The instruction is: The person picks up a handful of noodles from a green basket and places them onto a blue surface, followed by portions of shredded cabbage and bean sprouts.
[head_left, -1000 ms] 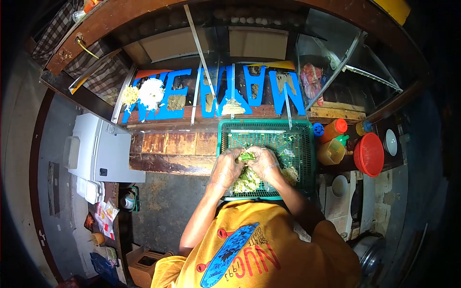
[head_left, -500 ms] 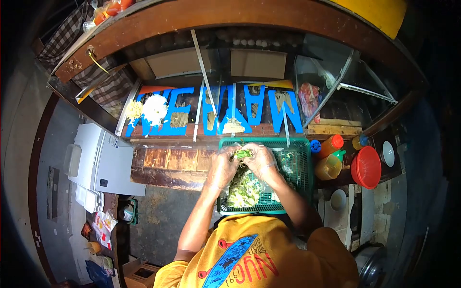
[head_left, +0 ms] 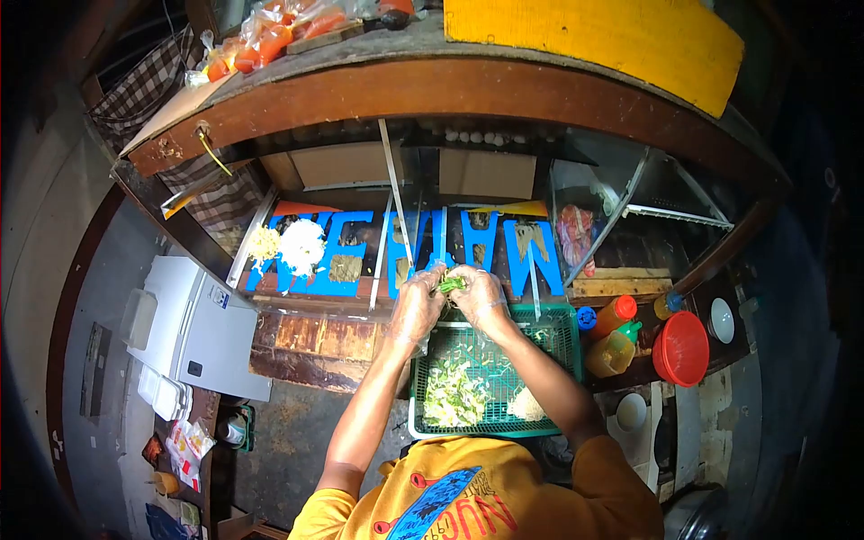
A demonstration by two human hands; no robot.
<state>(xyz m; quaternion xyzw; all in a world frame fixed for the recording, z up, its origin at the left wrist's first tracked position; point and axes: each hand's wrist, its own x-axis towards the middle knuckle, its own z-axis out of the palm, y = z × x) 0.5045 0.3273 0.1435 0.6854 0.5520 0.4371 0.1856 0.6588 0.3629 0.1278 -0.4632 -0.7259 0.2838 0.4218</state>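
Observation:
Both hands wear clear plastic gloves and meet above the far edge of a green basket (head_left: 417,382). My left hand (head_left: 418,306) and my right hand (head_left: 477,297) are closed around a small bunch of green leaves (head_left: 450,284) between them. Below, in the basket, lies a heap of chopped pale green vegetable (head_left: 454,396) at the left. A pale shredded heap (head_left: 526,405) sits at the right, partly behind my right forearm. White shreds (head_left: 301,247) and yellow shreds (head_left: 264,244) rest on the shelf with blue lettering beyond.
Right of the basket stand an orange bottle (head_left: 614,315), a yellowish jug (head_left: 610,354), a red basin (head_left: 680,349) and a white bowl (head_left: 721,320). A white cool box (head_left: 216,342) is at the left. The cart's wooden beam (head_left: 360,93) crosses above the shelf.
The view has tilted up, showing more of the cart's top. My hands have moved away from my body with the green leaves, toward the shelf, uncovering more of the basket.

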